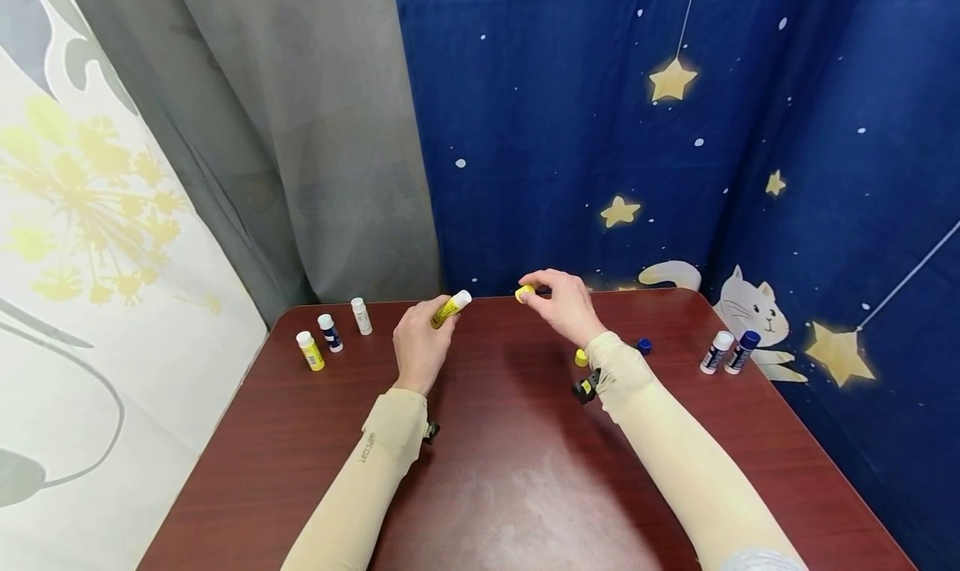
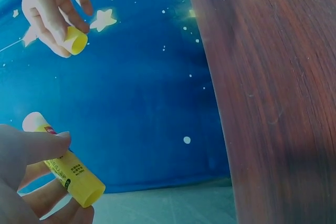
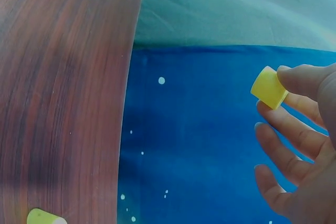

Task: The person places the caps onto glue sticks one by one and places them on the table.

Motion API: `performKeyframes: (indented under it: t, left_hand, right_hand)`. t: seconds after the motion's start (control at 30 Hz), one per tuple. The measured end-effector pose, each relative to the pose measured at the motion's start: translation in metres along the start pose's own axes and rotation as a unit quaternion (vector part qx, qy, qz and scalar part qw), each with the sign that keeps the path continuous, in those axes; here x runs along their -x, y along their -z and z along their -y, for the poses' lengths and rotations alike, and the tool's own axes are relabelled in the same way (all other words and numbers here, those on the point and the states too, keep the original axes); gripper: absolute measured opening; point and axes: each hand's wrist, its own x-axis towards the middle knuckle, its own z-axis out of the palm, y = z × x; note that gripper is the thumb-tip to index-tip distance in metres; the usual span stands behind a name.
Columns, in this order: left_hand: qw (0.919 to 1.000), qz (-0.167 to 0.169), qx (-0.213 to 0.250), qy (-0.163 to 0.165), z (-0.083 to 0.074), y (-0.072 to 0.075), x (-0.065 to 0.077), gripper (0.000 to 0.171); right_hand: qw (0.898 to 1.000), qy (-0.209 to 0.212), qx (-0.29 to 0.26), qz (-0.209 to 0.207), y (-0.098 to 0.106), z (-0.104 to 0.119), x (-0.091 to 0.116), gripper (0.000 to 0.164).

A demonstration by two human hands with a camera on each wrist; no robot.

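My left hand (image 1: 422, 346) grips a yellow glue stick (image 1: 447, 311) with its white end uppermost, tilted up to the right. In the left wrist view the thumb and fingers close around the printed barrel of this stick (image 2: 73, 174). Apart from it, to the right, my right hand (image 1: 564, 306) pinches a yellow cap (image 3: 269, 87) between thumb and fingertips; its other fingers are spread. Both hands are raised near the far edge of the table. Another yellow cap (image 1: 581, 358) and a blue cap (image 1: 644, 346) lie on the table by the right wrist.
At the table's (image 1: 510, 471) left stand a yellow glue stick (image 1: 311, 351), a navy one (image 1: 330, 333) and a white one (image 1: 362, 316), all with white tops. At the right stand a white-topped navy stick (image 1: 717, 353) and a blue-capped one (image 1: 742, 353). Curtains (image 1: 555, 137) hang behind.
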Motion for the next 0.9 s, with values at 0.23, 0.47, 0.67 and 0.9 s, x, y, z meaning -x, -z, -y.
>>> performKeyframes:
  t: [0.23,0.47,0.67,0.9]
  left_hand:
    - [1.0000,0.006,-0.001,-0.001,-0.002,-0.003,0.001,0.032]
    - [0.9999,0.011,-0.006,-0.004,-0.004,-0.004,0.003,0.031]
    - [0.9999,0.016,-0.004,-0.003,-0.004,-0.005,0.003,0.033]
    - [0.9996,0.025,-0.013,-0.002,-0.005,-0.007,0.007,0.034]
  right_hand:
    - [1.000,0.002,-0.016,-0.004,-0.005,0.005,-0.002,0.021]
    - [1.000,0.003,-0.024,0.002,-0.005,0.011,-0.002,0.022]
    - [1.000,-0.001,-0.028,0.004,-0.007,0.014,-0.003,0.021]
    - [0.999,0.006,-0.045,0.009,-0.010,0.018,-0.002,0.020]
